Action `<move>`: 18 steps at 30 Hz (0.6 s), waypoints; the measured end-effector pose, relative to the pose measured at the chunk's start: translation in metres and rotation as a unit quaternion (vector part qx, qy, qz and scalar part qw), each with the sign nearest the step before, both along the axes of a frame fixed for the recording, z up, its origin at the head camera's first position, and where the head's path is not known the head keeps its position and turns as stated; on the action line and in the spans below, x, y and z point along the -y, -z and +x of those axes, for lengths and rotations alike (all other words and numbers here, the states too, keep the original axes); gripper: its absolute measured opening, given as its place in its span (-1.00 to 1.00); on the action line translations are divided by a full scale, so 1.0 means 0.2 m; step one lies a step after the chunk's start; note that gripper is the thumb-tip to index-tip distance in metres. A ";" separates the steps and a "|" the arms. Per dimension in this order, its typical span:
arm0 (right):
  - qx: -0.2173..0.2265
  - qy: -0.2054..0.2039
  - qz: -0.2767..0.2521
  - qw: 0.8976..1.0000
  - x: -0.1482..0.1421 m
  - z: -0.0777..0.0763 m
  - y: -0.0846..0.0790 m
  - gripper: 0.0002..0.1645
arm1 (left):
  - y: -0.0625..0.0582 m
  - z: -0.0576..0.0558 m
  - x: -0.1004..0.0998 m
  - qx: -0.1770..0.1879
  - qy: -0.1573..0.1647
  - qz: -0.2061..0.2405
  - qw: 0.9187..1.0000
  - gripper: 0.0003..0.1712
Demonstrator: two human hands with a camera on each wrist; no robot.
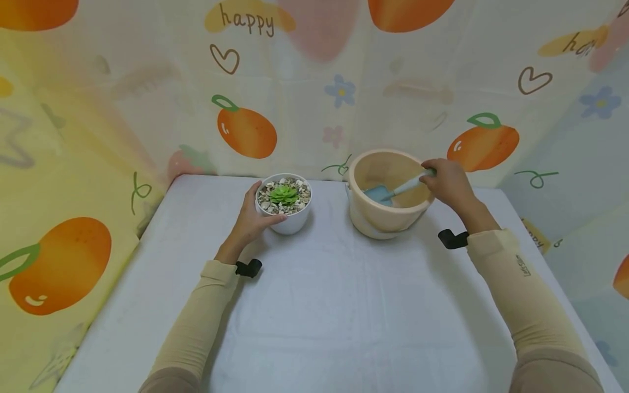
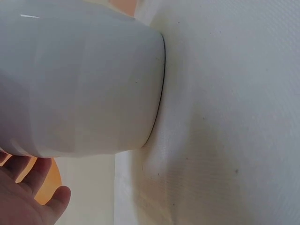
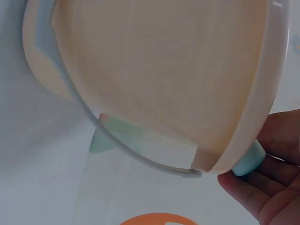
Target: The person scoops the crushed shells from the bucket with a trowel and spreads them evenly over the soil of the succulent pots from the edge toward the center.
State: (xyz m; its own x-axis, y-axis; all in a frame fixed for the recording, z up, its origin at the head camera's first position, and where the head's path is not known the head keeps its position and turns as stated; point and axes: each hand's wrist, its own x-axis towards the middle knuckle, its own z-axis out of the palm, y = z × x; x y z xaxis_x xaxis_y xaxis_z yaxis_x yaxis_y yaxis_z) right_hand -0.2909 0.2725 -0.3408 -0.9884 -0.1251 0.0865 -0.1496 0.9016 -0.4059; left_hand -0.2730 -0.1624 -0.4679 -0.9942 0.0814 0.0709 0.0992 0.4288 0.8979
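A white pot with a green succulent [image 1: 283,194] and pebbles stands on the table's far part. My left hand [image 1: 251,219] holds this pot [image 2: 93,89] from its left side, thumb across the front and fingers around the back. To the right is a cream bucket [image 1: 388,218]. A small blue trowel [image 1: 407,186] leans inside it, blade down. At the bucket's right rim my right hand [image 1: 446,183] grips the trowel's handle end [image 3: 251,158]. The bucket wall [image 3: 154,70] hides the trowel's blade in the right wrist view.
A white cloth covers the table [image 1: 314,305]. The bucket's thin handle [image 3: 136,157] hangs down along its outside. A patterned curtain [image 1: 295,82] with oranges closes off the back and sides, right behind the table's far edge.
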 end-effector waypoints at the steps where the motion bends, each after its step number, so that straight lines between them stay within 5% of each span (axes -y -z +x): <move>1: -0.003 0.000 -0.004 1.000 0.00 0.00 0.00 -0.50 | 0.00 0.00 0.00 0.000 0.000 -0.002 1.000 0.34; 10: -0.056 -0.009 -0.073 0.996 -0.10 0.08 0.08 -0.52 | -0.03 0.01 0.03 0.018 0.017 -0.035 0.999 0.36; 18: -0.037 0.004 -0.104 0.994 -0.16 0.18 0.18 -0.33 | -0.04 0.04 0.07 0.006 0.018 -0.068 0.998 0.33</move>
